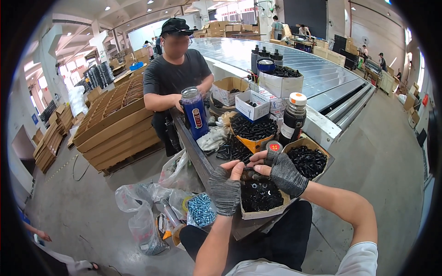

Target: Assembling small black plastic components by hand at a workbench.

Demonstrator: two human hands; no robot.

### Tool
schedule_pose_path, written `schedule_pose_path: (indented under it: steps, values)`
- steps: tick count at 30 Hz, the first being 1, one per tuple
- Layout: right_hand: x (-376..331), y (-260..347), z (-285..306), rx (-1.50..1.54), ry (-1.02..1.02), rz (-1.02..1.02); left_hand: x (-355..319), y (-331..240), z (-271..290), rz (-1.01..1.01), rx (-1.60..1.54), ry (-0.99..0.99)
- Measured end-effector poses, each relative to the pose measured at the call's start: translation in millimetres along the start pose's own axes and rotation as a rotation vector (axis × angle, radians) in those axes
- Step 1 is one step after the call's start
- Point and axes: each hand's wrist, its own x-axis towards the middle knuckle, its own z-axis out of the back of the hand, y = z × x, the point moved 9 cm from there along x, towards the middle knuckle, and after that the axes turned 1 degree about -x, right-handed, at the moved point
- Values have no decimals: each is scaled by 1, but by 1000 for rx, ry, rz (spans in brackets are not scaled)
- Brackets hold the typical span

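While both gloved hands meet above a cardboard box of black washers (261, 197), the work looks to be mid-assembly: a small dark fastener (251, 175) is pinched between them, probably being fitted with a washer. The left hand (225, 186) has its fingers (239, 167) curled shut on one end; the right hand (284, 172) closes thumb and forefinger on the other. Seating the piece would need a fine twist with both grips steady. Another box of black bolts (307, 161) sits just beside on the table (193, 152).
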Motion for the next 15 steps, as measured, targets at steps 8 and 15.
schedule_pose_path:
  steps: [8, 15]
  values:
    - [4, 10, -3, -316, -21, 107, 3, 22, 4, 176, -161, -32]
    - [5, 28, -10, -453, -62, 256, 3, 23, 1, 192, -235, -53]
